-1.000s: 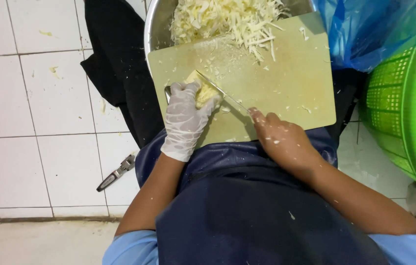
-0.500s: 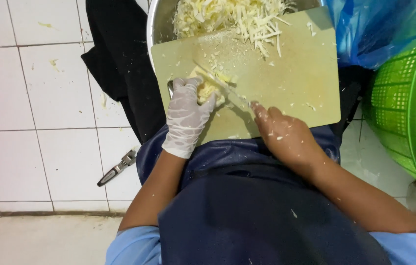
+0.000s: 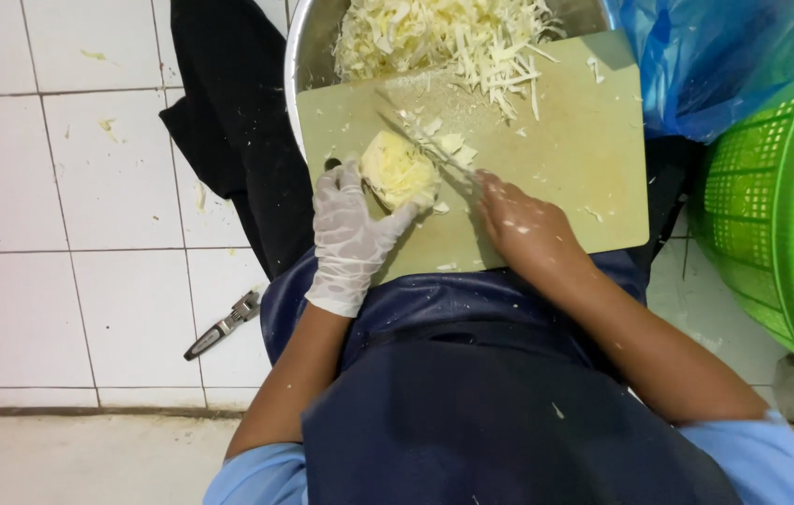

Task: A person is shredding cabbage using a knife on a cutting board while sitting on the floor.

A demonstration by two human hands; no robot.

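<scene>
— Where's the cabbage chunk (image 3: pixel 399 168)?
— On the cutting board (image 3: pixel 593 178), pinned under the gloved left hand (image 3: pixel 350 238), fingers curled over it.
— And the right hand (image 3: pixel 518 224)?
— Closed on the knife (image 3: pixel 420 140); the blade runs up-left, just right of the chunk.
</scene>
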